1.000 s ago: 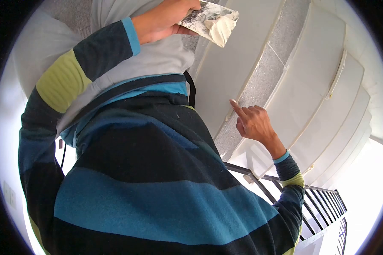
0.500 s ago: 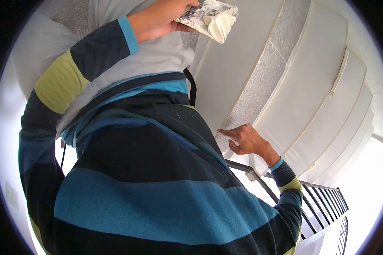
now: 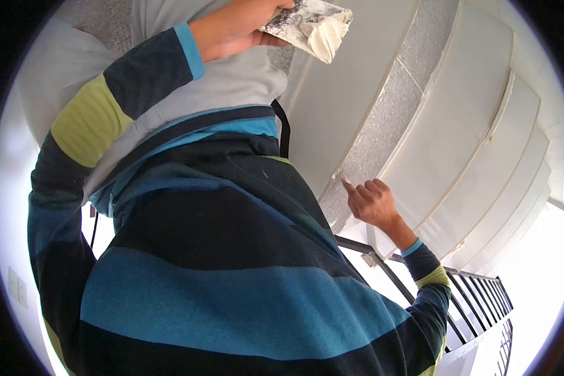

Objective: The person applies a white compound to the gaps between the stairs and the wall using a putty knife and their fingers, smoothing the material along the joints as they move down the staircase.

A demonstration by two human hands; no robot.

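I have the left hand at the upper edge of the head view, grasping a flat plate by its near side. A lump of cream-coloured paste rests on the plate's far end. I read the right hand as carrying no tool: index finger extended, remaining fingers curled. Its whitish fingertip is at the grey speckled strip, near the seam with the white panel; I cannot tell whether it touches. A black railing stands beyond the right forearm.
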